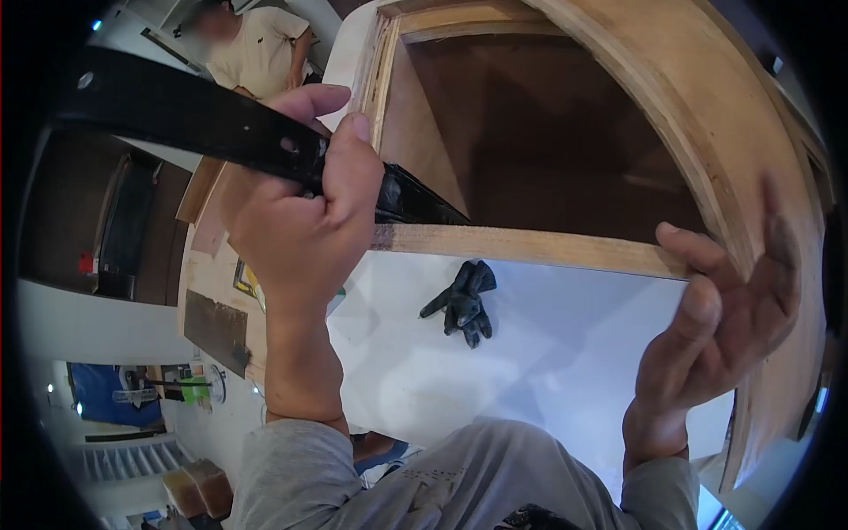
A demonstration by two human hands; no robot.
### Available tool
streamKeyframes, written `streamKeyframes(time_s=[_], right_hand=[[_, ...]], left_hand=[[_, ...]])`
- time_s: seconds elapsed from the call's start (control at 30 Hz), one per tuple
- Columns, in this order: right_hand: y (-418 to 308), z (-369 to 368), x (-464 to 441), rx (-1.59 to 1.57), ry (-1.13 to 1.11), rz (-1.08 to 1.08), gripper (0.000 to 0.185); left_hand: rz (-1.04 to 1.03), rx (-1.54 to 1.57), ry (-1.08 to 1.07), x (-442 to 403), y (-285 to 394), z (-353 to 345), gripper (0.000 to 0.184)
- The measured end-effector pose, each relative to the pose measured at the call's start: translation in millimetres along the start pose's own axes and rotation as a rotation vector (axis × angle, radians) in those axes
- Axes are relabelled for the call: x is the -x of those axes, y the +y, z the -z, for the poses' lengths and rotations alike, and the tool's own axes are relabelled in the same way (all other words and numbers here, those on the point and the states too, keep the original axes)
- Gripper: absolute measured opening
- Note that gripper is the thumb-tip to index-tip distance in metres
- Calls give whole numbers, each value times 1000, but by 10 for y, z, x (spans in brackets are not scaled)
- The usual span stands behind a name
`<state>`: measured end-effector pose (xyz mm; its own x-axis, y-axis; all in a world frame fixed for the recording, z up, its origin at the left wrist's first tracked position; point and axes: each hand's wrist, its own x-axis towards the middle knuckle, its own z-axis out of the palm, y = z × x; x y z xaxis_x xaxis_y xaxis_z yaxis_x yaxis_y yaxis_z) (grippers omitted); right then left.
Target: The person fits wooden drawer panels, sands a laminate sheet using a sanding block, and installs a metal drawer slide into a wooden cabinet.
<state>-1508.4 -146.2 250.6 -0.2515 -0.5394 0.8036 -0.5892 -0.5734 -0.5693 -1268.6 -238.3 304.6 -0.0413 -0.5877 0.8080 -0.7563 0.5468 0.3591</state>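
Note:
My left hand (305, 199) is wrapped round a long black bar (194, 110) with holes in it, at the left edge of a wooden frame (530, 246). Another black piece (413, 199) lies just right of that hand, inside the frame's corner. My right hand (729, 318) is at the frame's right corner, palm turned up and fingers spread, holding nothing. Whether its fingertips touch the wood is unclear. Below the frame's front edge, a dark glove (463, 303) lies on the white surface (397, 353).
Behind the frame at the upper left is a person (261, 49) in a light shirt. A brown panel (216, 331) rests on a bench at the left. Farther back are a blue item (99, 393) and brown boxes (199, 488). A curved wooden edge (698, 97) runs down the right.

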Motion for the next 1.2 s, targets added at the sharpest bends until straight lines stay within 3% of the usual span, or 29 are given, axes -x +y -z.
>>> streamKeyframes(time_s=[0.13, 0.27, 0.4, 0.5, 0.6, 0.7, 0.77, 0.8, 0.87, 0.93, 1.03, 1.2], right_hand=[[-128, -97, -32, 480, -163, 9, 51], [-180, -27, -7, 670, -300, 81, 47], [-356, -29, 80, 667, -246, 23, 61], [-422, 48, 114, 790, -360, 44, 69], [-441, 29, 176, 810, -386, 20, 71], [-440, 36, 177, 801, -408, 36, 71], [-401, 78, 153, 801, -439, 95, 70], [-407, 89, 151, 806, -448, 101, 70], [-455, 103, 158, 821, -455, 80, 70], [-508, 100, 186, 820, -449, 33, 70], [-544, 110, 212, 794, -439, -5, 70], [-522, 107, 261, 790, -414, 16, 70]], left_hand=[[-114, -54, 23, 11, -52, 7, 17], [-67, -30, 9, 80, 16, 73, 20], [66, 186, 85, 263, 27, 141, 25], [81, 89, 111, 316, 202, 241, 29], [53, 134, 129, 217, 183, 466, 31], [-115, 133, 67, 6, 134, 676, 32], [-187, 389, 38, -53, 126, 704, 32], [-163, 296, 122, -44, 228, 611, 31], [-132, 57, 83, -7, 240, 641, 31], [-66, 6, 75, 71, 214, 640, 29], [29, 268, 39, 310, 124, 505, 28], [50, 22, 89, 507, 228, 399, 34]])
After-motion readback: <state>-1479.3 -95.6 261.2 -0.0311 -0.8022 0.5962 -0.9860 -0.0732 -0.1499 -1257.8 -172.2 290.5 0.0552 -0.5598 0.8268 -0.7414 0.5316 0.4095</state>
